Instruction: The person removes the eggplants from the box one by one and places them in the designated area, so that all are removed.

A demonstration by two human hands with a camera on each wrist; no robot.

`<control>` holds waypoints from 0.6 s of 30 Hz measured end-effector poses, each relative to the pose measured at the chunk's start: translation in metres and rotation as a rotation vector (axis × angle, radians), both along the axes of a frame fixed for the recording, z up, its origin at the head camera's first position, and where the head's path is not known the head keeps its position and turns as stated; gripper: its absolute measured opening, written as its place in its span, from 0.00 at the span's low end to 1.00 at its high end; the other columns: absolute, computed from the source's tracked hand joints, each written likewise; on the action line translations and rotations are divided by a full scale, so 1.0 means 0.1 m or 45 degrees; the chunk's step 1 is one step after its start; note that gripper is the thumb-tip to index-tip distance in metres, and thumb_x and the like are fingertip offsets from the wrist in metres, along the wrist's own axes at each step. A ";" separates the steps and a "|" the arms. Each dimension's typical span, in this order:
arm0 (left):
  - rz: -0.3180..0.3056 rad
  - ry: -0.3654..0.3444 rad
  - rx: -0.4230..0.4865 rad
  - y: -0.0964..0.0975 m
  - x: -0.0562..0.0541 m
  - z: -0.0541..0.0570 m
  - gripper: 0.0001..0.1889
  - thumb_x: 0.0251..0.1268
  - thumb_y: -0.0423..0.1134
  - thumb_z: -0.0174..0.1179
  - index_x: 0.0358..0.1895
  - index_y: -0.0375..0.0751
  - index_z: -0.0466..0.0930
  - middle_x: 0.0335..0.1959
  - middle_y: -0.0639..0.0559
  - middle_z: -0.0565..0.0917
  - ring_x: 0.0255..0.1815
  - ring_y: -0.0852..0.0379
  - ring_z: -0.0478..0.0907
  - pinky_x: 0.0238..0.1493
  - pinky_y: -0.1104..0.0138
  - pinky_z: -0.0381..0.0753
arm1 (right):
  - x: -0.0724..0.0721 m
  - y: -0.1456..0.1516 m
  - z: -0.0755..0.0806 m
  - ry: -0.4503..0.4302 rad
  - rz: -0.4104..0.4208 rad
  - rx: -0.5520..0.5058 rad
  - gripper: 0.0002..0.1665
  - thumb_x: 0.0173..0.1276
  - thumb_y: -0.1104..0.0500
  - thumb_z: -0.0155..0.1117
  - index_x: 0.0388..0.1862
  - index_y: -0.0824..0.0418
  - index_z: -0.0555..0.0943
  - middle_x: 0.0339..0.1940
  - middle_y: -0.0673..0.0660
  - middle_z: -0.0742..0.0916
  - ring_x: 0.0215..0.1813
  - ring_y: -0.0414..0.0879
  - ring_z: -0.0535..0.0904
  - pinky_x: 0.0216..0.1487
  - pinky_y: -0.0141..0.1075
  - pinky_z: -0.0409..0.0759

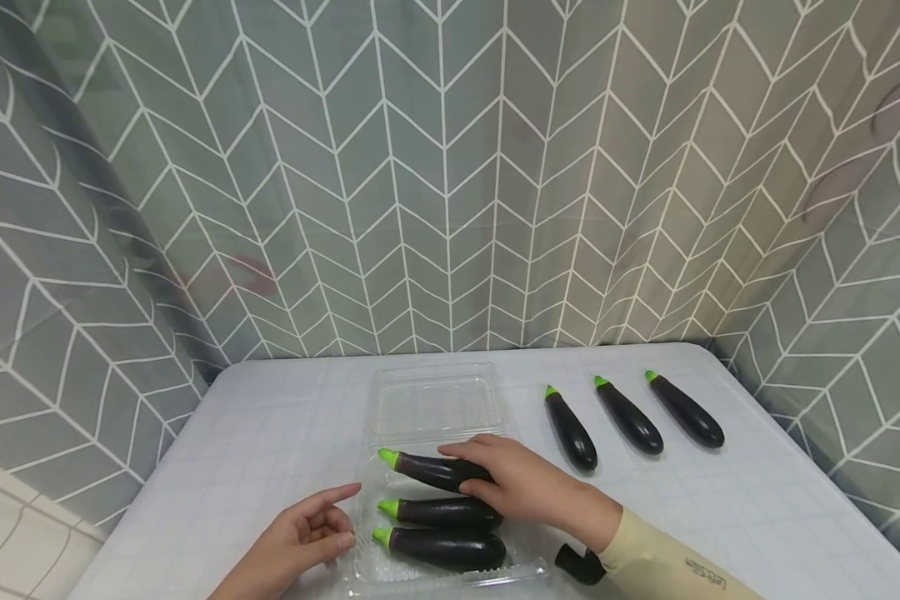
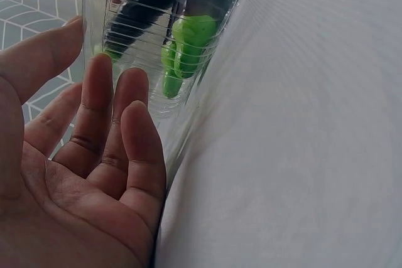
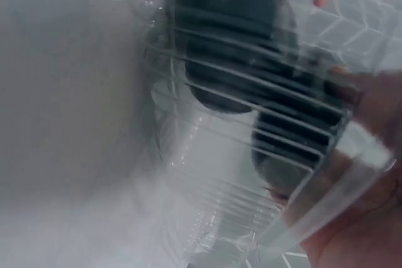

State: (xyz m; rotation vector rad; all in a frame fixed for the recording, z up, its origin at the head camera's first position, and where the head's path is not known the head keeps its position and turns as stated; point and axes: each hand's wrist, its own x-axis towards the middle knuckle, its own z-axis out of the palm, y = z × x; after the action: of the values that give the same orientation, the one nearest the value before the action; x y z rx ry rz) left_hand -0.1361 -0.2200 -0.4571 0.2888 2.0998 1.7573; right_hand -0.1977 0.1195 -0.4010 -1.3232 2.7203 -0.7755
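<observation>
A clear plastic clamshell container stands with its base nearest me and its lid folded back. Three dark eggplants with green stems lie in the base: a near one, a middle one and a far one. My right hand grips the far eggplant over its thick end. Beside the container's left side is my left hand, fingers loosely bent and holding nothing. In the left wrist view, green stems show through the container's ribbed wall. The right wrist view is blurred.
To the right of the container, three more eggplants lie apart on the white tablecloth: one, another and the rightmost. A black object shows under my right wrist. A patterned curtain hangs behind the table.
</observation>
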 end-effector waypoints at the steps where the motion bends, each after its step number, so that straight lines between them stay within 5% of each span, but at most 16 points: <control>1: 0.000 -0.004 0.002 0.00 0.00 0.00 0.34 0.70 0.36 0.62 0.74 0.31 0.59 0.42 0.41 0.80 0.37 0.55 0.78 0.39 0.65 0.81 | 0.00 0.01 0.00 -0.003 -0.002 -0.004 0.28 0.72 0.57 0.64 0.70 0.53 0.73 0.60 0.48 0.81 0.61 0.41 0.75 0.59 0.38 0.74; 8: 0.013 -0.018 0.003 0.00 0.00 -0.01 0.34 0.69 0.36 0.62 0.74 0.31 0.59 0.42 0.41 0.80 0.37 0.54 0.78 0.39 0.65 0.81 | 0.00 0.10 0.03 -0.046 -0.021 -0.135 0.30 0.73 0.57 0.63 0.72 0.48 0.71 0.57 0.46 0.81 0.58 0.39 0.76 0.56 0.39 0.75; 18: 0.009 -0.005 0.001 0.00 0.00 0.00 0.34 0.69 0.36 0.62 0.74 0.30 0.59 0.42 0.41 0.80 0.37 0.55 0.78 0.39 0.65 0.80 | 0.07 0.22 0.10 -0.319 -0.094 -0.348 0.29 0.73 0.53 0.63 0.72 0.44 0.70 0.62 0.45 0.78 0.56 0.43 0.76 0.53 0.41 0.78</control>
State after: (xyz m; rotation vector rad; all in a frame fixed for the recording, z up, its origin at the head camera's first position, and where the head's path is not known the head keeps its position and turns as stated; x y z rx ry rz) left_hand -0.1357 -0.2196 -0.4572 0.2782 2.0998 1.7610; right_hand -0.1906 0.1414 -0.3907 -1.0785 2.5450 -1.2638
